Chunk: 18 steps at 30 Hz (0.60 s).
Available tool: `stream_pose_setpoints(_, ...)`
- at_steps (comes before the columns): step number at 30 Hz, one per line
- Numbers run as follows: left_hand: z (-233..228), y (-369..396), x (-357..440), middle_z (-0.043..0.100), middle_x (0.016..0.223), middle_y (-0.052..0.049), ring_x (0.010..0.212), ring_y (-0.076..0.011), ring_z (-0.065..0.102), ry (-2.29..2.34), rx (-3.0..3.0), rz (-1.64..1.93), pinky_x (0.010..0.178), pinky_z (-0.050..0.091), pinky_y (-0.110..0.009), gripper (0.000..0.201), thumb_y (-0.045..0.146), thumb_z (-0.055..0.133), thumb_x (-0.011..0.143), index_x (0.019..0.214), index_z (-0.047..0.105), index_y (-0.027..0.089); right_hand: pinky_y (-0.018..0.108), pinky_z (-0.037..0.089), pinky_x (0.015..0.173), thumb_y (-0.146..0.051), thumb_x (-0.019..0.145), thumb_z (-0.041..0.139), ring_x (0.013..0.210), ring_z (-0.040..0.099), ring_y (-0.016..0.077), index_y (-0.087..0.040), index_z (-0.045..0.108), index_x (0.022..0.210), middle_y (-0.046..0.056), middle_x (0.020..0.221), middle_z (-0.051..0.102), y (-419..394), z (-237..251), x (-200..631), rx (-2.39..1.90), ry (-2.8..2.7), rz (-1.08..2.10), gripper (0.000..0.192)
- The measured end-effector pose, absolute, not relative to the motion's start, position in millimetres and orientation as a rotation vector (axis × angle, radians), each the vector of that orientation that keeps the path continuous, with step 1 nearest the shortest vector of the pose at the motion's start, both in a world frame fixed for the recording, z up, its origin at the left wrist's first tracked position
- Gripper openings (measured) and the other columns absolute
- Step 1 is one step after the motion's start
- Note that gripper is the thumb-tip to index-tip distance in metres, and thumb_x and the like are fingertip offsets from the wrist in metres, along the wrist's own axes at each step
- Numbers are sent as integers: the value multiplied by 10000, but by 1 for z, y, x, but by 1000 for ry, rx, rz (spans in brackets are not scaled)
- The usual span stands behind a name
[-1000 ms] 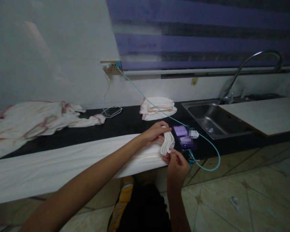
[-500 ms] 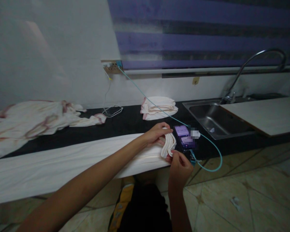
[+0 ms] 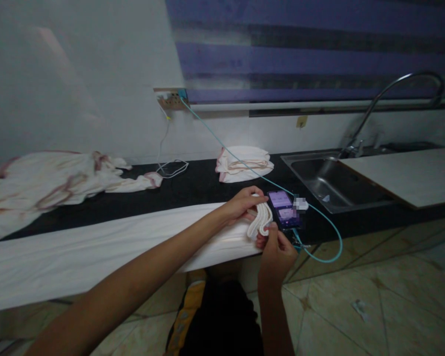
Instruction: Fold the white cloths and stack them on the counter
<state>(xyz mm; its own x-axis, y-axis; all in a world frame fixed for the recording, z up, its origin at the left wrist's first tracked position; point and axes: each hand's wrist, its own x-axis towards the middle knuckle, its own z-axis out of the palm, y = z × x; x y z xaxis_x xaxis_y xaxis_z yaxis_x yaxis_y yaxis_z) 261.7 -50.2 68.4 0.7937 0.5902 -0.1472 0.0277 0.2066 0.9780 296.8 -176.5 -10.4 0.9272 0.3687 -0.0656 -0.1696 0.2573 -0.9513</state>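
A long white cloth (image 3: 96,247) lies stretched along the front of the black counter (image 3: 193,190). Its right end (image 3: 260,221) is bunched into folds. My left hand (image 3: 241,203) grips the top of those folds. My right hand (image 3: 276,244) pinches their lower edge from below the counter's front. Right beside the folds lies a phone (image 3: 284,209) with a lit purple screen, plugged into a teal cable (image 3: 319,217).
A folded white cloth (image 3: 244,163) sits at the back of the counter, a crumpled stained cloth (image 3: 48,180) at the left. A white cable (image 3: 172,168) hangs from the wall socket (image 3: 169,100). A steel sink (image 3: 330,180) with faucet (image 3: 393,94) lies right, partly under a board (image 3: 411,175).
Both hands stay on the folded cloth end. My right hand has risen slightly, closer to the phone. The view has shifted a little.
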Motion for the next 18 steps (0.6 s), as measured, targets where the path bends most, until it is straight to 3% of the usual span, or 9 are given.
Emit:
stream_pose_setpoints(4, 71, -43, 263, 612, 709, 54, 477, -56, 532, 546, 1278, 457, 408, 425, -140, 434, 378, 878, 726, 909, 530, 193, 253, 570, 498, -601, 763, 810, 532, 672, 150, -197, 587, 1064, 30, 774, 769, -187, -7, 290, -1095, -73, 512, 552)
stream_pose_setpoints(8, 73, -40, 267, 614, 745, 40, 540, -79, 589, 460, 1206, 439, 448, 494, -168, 431, 334, 896, 696, 895, 544, 184, 182, 523, 462, -602, 729, 858, 530, 653, 103, -211, 554, 998, -9, 786, 748, -204, -3, 271, -946, 58, 789, 563)
stream_pose_setpoints(13, 77, -42, 271, 606, 740, 29, 589, -91, 611, 392, 1181, 421, 531, 561, -209, 373, 290, 873, 701, 852, 556, 164, 135, 413, 380, -616, 813, 796, 496, 584, 77, -208, 575, 876, -23, 726, 688, -207, 2, 252, -630, 187, 1243, 468)
stream_pose_setpoints(18, 82, -38, 266, 570, 698, 41, 542, -78, 571, 406, 1208, 405, 497, 504, -188, 322, 229, 826, 692, 834, 545, 162, 119, 396, 379, -728, 867, 673, 523, 521, 60, -206, 622, 1021, -40, 774, 637, -203, 10, 262, -163, 112, 1418, 547)
